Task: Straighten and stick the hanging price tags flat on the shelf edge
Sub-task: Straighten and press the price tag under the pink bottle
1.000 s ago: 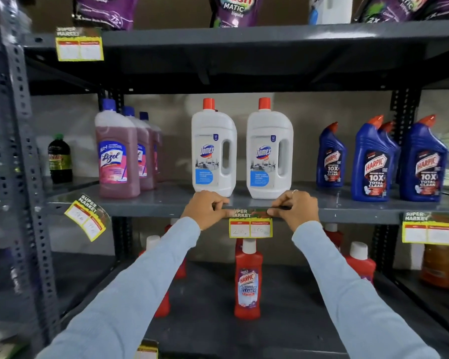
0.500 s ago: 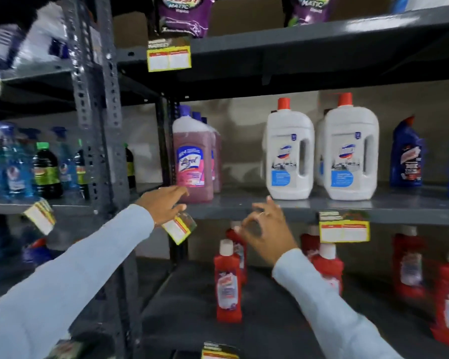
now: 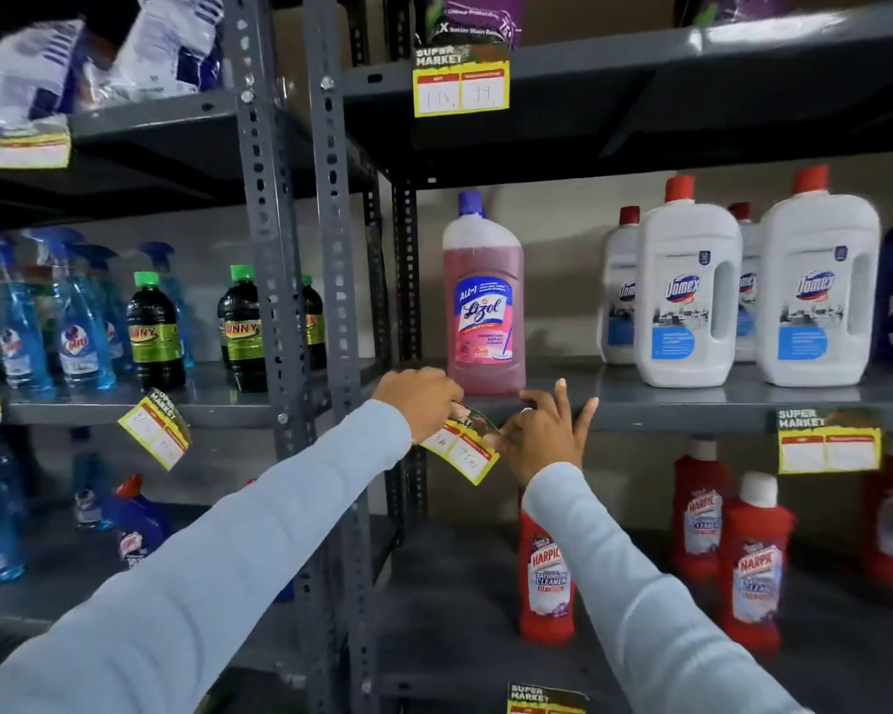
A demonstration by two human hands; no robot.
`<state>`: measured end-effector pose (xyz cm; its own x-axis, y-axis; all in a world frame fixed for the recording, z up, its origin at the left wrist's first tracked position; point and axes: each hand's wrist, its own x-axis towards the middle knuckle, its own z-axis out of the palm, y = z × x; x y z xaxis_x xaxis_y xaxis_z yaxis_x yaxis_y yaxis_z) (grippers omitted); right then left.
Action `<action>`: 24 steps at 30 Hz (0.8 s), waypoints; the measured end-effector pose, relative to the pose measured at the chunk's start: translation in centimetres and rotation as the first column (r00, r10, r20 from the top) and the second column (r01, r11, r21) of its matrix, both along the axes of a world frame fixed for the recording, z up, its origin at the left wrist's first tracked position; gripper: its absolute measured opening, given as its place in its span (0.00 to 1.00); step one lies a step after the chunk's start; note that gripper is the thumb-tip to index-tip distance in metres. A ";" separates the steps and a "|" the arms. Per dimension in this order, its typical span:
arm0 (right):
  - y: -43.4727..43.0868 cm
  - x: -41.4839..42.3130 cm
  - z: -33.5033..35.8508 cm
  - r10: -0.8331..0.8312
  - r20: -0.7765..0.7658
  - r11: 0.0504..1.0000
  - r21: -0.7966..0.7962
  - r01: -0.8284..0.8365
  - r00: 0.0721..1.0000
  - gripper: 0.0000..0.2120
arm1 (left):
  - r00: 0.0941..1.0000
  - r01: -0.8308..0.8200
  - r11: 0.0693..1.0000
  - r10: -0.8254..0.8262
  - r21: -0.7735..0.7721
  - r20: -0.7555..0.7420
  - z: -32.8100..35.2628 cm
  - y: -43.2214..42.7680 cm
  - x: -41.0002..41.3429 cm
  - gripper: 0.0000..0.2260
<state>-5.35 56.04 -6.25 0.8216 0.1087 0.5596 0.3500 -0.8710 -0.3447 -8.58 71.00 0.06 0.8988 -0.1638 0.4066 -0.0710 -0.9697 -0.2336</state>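
A crooked yellow price tag (image 3: 464, 450) hangs tilted from the grey shelf edge (image 3: 681, 409), just below a pink Lizol bottle (image 3: 484, 296). My left hand (image 3: 417, 401) pinches the tag's upper left corner. My right hand (image 3: 547, 438) holds its right side between thumb and forefinger, the other fingers spread. Further right on the same edge a yellow tag (image 3: 828, 443) sits level. Another tilted tag (image 3: 157, 430) hangs from the left rack's shelf.
White Domex jugs (image 3: 692, 291) stand right of the Lizol bottle. Red Harpic bottles (image 3: 546, 584) fill the shelf below. Perforated grey uprights (image 3: 331, 301) split the two racks. Blue spray bottles and dark green-capped bottles (image 3: 153, 332) stand on the left rack. A level tag (image 3: 461, 85) hangs above.
The view swung left from the Domex tag, now level. Both hands left that tag and moved to the tilted tag under the Lizol bottle, taking hold of it.
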 end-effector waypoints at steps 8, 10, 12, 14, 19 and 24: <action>-1.3 -1.4 0.7 0.077 -0.082 0.997 -0.010 -0.078 0.994 0.03 | 0.991 0.128 0.974 -0.121 -0.185 0.050 -2.5 2.5 -3.0 0.11; -0.8 -1.6 -0.3 0.024 -0.054 0.988 -0.150 -0.032 0.998 0.05 | 0.989 0.147 0.965 -0.138 -0.218 0.055 -4.8 2.9 -2.6 0.11; -0.5 -1.9 -0.6 -0.004 -0.028 0.984 -0.179 -0.001 1.000 0.05 | 0.982 0.182 0.957 -0.167 -0.224 0.085 -6.6 3.2 -1.7 0.13; -0.8 -1.8 -0.3 -0.032 -0.029 0.980 -0.195 0.026 0.999 0.06 | 0.974 0.208 0.949 -0.178 -0.238 0.141 -7.3 3.3 -1.1 0.13; -1.2 -0.5 2.6 -0.122 -0.132 0.991 -0.077 0.113 0.984 0.20 | 0.966 0.238 0.891 -0.176 -0.387 0.189 -5.1 3.7 -0.2 0.11; -1.6 -0.5 4.5 -0.188 -0.164 0.981 -0.067 0.179 0.968 0.18 | 0.981 0.179 0.892 -0.129 -0.415 0.146 -3.9 4.9 0.5 0.12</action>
